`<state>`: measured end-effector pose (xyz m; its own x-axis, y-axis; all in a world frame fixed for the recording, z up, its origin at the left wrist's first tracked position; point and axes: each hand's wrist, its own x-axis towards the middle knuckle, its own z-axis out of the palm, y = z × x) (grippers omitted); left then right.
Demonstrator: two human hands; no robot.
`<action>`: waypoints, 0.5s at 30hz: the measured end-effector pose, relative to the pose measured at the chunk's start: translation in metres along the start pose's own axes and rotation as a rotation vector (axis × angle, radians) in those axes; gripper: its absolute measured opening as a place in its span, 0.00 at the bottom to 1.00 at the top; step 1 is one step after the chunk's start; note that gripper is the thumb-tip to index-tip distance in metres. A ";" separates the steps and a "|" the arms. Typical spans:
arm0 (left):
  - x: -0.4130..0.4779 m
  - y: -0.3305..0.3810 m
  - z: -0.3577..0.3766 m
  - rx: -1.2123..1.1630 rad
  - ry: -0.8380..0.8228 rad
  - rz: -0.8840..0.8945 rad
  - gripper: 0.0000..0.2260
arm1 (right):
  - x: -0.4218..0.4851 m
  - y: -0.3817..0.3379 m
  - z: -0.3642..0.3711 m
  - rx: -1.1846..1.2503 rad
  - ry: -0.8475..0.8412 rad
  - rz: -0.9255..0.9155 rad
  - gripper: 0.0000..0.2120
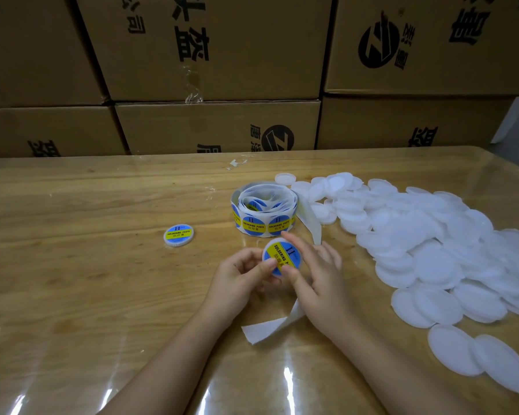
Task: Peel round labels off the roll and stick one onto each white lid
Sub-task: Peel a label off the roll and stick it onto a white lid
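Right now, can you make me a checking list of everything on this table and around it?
Surface: wooden table under a glossy clear cover, with glare spots.
Job's things: label roll mid-table; labelled lid lying to its left; held lid with a label on it; pile of white lids on the right, no labels showing.
Clutter: backing strip trailing from the roll and passing under the hands; paper scraps near the far edge.
Hands: left hand grips the held lid; right hand pinches it, thumb on the label.
Cables: nothing seen.
Surroundings: cardboard boxes stacked behind the table.
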<state>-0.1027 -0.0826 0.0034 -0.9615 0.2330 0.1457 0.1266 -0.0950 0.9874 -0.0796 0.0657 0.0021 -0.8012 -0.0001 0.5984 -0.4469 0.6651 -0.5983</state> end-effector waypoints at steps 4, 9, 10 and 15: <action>0.001 0.002 0.000 0.022 0.034 0.029 0.07 | -0.001 -0.001 0.000 0.016 -0.030 -0.003 0.20; 0.003 -0.004 0.002 0.122 0.089 0.037 0.10 | -0.002 -0.001 0.000 0.010 -0.066 -0.009 0.20; 0.003 -0.005 0.002 0.137 0.090 0.041 0.11 | -0.002 -0.001 0.000 0.004 -0.071 -0.010 0.20; 0.001 -0.003 0.005 0.178 0.053 0.126 0.12 | -0.003 -0.005 0.001 0.008 -0.081 -0.050 0.18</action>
<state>-0.1026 -0.0770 0.0004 -0.9464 0.1783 0.2694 0.2827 0.0536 0.9577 -0.0755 0.0617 0.0031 -0.8074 -0.0933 0.5826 -0.4896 0.6570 -0.5732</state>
